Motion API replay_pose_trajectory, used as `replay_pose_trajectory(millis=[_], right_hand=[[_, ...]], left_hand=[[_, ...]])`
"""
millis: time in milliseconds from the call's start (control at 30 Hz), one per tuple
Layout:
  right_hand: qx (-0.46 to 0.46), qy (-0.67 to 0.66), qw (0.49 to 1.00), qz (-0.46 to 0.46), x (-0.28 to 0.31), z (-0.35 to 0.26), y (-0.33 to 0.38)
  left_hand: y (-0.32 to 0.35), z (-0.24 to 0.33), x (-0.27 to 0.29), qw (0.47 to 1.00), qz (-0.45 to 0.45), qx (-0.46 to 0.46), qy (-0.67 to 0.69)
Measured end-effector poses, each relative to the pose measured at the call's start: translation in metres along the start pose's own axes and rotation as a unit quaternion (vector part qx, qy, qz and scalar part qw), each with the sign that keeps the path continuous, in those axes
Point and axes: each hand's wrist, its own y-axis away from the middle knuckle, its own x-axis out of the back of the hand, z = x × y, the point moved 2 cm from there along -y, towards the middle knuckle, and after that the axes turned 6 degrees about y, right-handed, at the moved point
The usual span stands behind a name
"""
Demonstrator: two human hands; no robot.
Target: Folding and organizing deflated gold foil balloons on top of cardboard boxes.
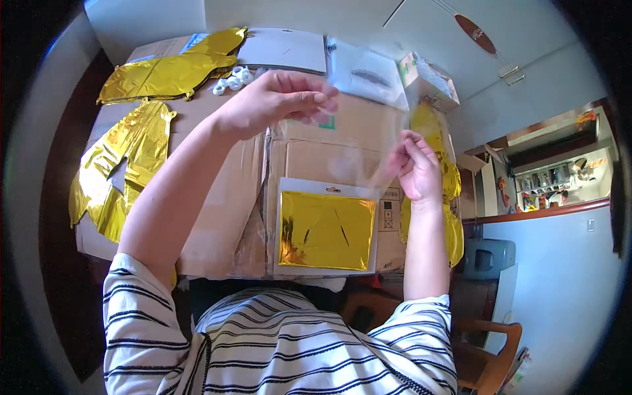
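Note:
My left hand (pixel 289 99) is raised over the middle of the cardboard, its thumb and fingers pinched together and the fingertips smeared by motion. To its right and nearer, my right hand (pixel 419 164) is closed, with its fingers curled. A faint, blurred clear plastic bag (pixel 365 155) seems to stretch between the two hands; its edges are hard to make out. Below them a folded gold foil balloon (pixel 327 230) lies on a white backing card (pixel 326 268) with a hang hole at its top edge. Neither hand touches the card.
Flat gold foil balloons lie at the far left (pixel 158 72), left (pixel 125 168) and right edge (pixel 451 217). White tape-like rolls (pixel 234 80), a stack of white cards (pixel 283 49), clear plastic sleeves (pixel 365 72) and a small box (pixel 428 82) stand along the back of the cardboard (pixel 217 224).

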Motion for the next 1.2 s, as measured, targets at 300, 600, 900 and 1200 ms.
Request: replay_pose_trajectory(millis=[300,600,900,1200], right_hand=[[0.007,0.029,0.999,0.03,-0.009,0.004,0.013],[0.056,0.12,0.988,0.078,-0.035,-0.002,0.015],[0.192,0.362,0.909,0.08,-0.122,-0.049,0.042],[0.151,0.138,0.974,0.1,-0.108,-0.019,0.036]], left_hand=[[0.017,0.004,-0.025,0.997,0.05,0.056,0.021],[0.019,0.017,-0.04,0.985,0.116,0.0,-0.126],[0.02,-0.003,-0.077,0.855,0.232,-0.208,-0.416],[0.03,-0.012,-0.093,0.719,0.16,-0.347,-0.58]])
